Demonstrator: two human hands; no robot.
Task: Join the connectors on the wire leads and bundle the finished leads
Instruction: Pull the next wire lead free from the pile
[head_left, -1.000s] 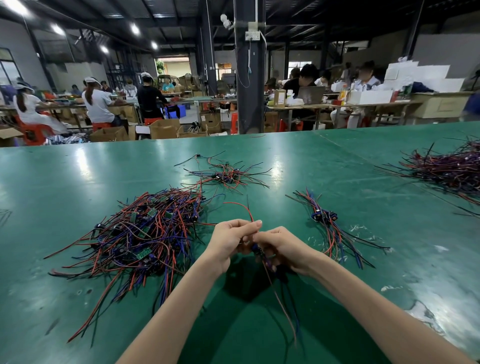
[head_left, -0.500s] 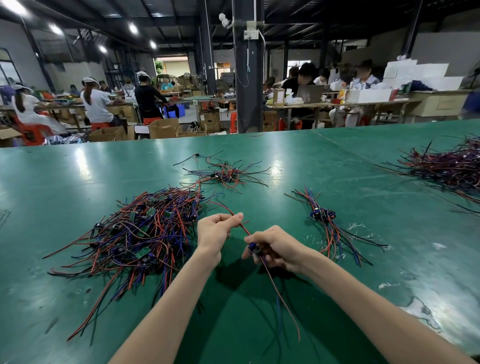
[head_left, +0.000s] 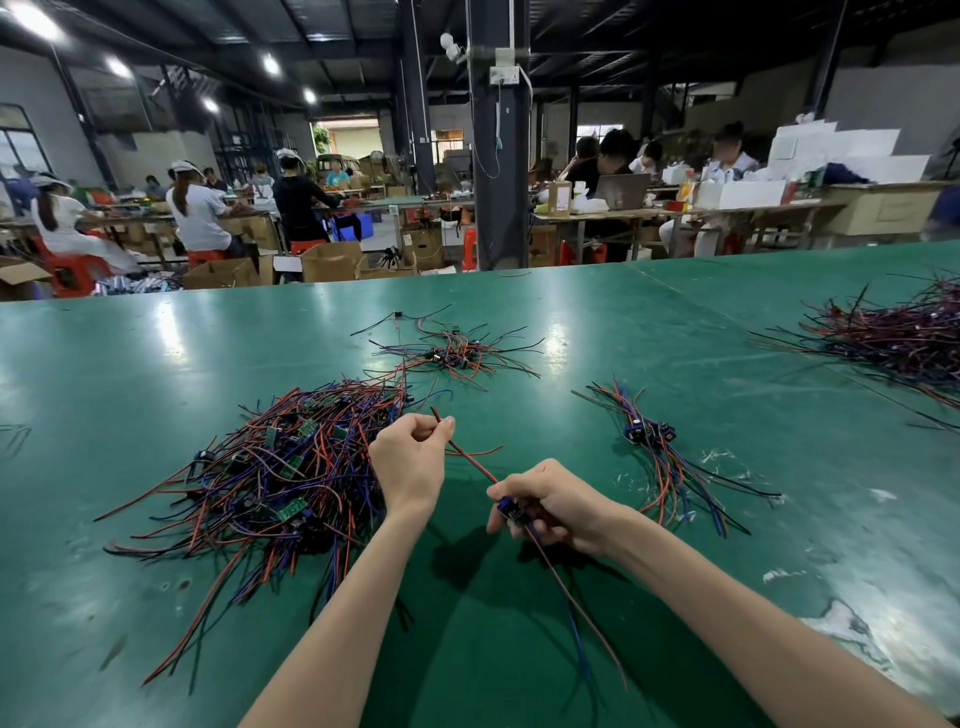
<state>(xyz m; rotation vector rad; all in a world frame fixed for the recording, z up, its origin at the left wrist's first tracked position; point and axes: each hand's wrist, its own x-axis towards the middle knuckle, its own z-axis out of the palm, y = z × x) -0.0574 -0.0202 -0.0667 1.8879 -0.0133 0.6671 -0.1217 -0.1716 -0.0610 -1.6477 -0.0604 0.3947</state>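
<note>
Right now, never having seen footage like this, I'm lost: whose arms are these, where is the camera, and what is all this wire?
No machine: these are a person's bare arms, filmed by one camera worn on their head, looking down at a green table. The left hand pinches a red wire; the right hand grips a blue connector where that wire ends. A big loose pile of leads lies left, a small pile behind it, a gathered bundle right.
</note>
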